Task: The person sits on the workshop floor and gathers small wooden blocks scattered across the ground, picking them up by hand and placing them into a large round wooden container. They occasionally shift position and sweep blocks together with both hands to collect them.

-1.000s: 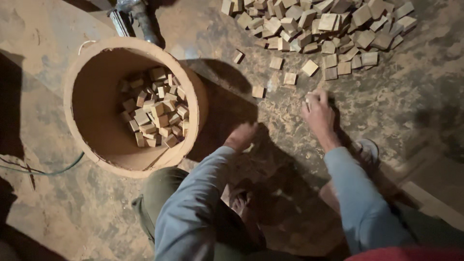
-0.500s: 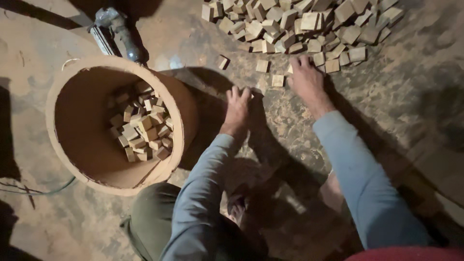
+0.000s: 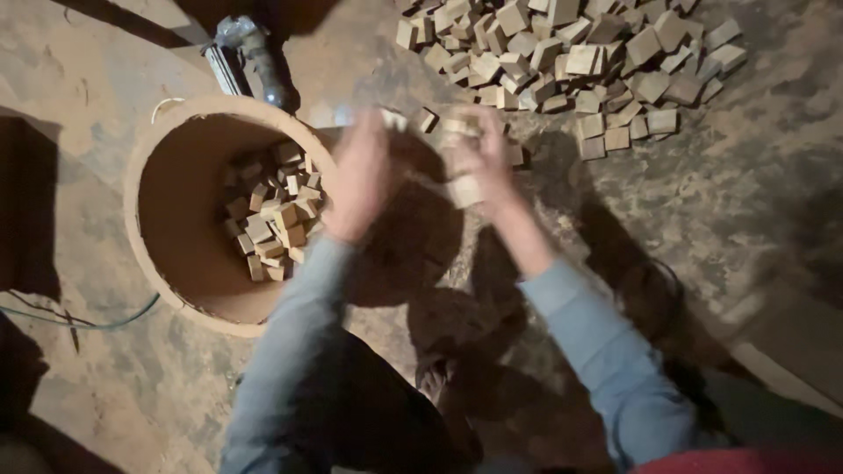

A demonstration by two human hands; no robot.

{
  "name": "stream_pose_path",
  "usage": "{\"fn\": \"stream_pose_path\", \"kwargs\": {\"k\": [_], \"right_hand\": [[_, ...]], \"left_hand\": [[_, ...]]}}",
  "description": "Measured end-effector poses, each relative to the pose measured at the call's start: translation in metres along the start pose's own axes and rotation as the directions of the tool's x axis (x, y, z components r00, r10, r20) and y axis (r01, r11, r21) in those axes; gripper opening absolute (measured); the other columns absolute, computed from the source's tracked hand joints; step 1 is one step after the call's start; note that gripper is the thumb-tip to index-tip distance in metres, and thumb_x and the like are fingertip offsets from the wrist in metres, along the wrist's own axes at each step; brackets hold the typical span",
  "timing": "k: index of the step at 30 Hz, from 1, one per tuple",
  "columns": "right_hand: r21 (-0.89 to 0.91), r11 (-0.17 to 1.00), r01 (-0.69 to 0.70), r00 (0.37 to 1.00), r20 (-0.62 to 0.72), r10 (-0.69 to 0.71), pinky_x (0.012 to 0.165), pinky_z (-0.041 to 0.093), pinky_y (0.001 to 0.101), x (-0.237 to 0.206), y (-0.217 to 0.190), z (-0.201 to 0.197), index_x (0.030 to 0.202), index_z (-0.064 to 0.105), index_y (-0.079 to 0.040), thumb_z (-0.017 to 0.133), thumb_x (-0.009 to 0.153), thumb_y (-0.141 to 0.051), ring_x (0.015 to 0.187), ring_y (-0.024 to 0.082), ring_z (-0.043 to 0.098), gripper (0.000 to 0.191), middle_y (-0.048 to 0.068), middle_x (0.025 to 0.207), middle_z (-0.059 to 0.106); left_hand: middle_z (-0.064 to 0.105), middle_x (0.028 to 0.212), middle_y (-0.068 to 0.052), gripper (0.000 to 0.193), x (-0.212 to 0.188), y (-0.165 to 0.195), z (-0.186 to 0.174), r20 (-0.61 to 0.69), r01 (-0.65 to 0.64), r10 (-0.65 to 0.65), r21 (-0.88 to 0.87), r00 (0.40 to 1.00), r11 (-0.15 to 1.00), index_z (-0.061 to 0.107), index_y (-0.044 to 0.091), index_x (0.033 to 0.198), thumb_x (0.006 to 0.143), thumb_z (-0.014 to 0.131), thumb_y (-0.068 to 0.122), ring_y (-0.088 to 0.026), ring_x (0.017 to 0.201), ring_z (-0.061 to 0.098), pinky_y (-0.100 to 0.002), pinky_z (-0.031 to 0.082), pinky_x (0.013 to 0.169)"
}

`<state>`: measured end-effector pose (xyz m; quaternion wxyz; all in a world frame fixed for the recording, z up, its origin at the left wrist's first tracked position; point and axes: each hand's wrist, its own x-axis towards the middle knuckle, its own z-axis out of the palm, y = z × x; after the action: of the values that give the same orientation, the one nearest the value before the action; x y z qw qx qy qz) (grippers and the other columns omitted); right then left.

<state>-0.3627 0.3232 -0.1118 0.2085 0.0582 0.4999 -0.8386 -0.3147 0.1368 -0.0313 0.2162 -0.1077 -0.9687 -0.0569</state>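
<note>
Two hands blurred above the floor [image 3: 746,219]: right hand [image 3: 479,162] clutches small wooden blocks [image 3: 463,189], left hand [image 3: 360,175] grip unclear, round tub [image 3: 167,263] at 9 o'clock, block pile [image 3: 571,61] at 1 o'clock.

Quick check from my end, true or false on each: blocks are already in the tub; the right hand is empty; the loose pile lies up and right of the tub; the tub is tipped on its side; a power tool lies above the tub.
1. Blocks already lie in the tub. True.
2. The right hand is empty. False: it holds small blocks, though motion blur hides how many.
3. The pile lies up and right of the tub. True.
4. The tub is tipped on its side. False: it stands upright, mouth open upward.
5. A power tool lies on the floor above the tub. True.
</note>
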Motion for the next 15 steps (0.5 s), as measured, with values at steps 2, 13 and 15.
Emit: {"fn": "stream_pose_path", "kwargs": {"k": [2, 13, 15], "right_hand": [[0.103, 0.988, 0.112, 0.963, 0.233, -0.134, 0.053, 0.058, 0.0278, -0.012, 0.001, 0.066, 0.125, 0.056, -0.017, 0.071, 0.100, -0.013, 0.075, 0.017, 0.064, 0.029, 0.009, 0.107, 0.062], [-0.407, 0.621, 0.670, 0.740, 0.431, -0.516, 0.116, 0.058, 0.0390, -0.010, 0.013, 0.078, 0.132, 0.053, -0.003, 0.068, 0.108, -0.026, 0.128, 0.023, 0.063, 0.037, 0.010, 0.133, 0.061], [-0.725, 0.362, 0.586, 0.754, 0.325, -0.571, 0.117, 0.055, 0.0397, 0.029, -0.011, 0.007, 0.122, 0.064, -0.007, 0.066, 0.100, -0.008, 0.129, 0.026, 0.064, 0.022, 0.010, 0.131, 0.064]], "left_hand": [[0.069, 0.104, -0.014, 0.030, -0.008, -0.059, -0.057, 0.369, 0.546, -0.513, 0.018, 0.775, 0.838, 0.061, 0.006, 0.128, 0.104, 0.061, 0.024, -0.024, 0.086, 0.066, -0.039, 0.057, 0.069], [0.038, 0.154, -0.022, 0.064, -0.048, -0.092, -0.090, 0.112, 0.659, -0.649, -0.110, 0.752, 0.744, 0.049, 0.007, 0.154, 0.095, 0.074, 0.011, -0.040, 0.144, 0.041, -0.054, 0.045, 0.113], [0.039, 0.151, -0.019, 0.057, -0.030, -0.065, -0.086, 0.124, 0.671, -0.681, -0.365, 0.722, 0.645, 0.050, 0.010, 0.150, 0.097, 0.071, 0.012, -0.034, 0.135, 0.046, -0.047, 0.050, 0.110]]}}
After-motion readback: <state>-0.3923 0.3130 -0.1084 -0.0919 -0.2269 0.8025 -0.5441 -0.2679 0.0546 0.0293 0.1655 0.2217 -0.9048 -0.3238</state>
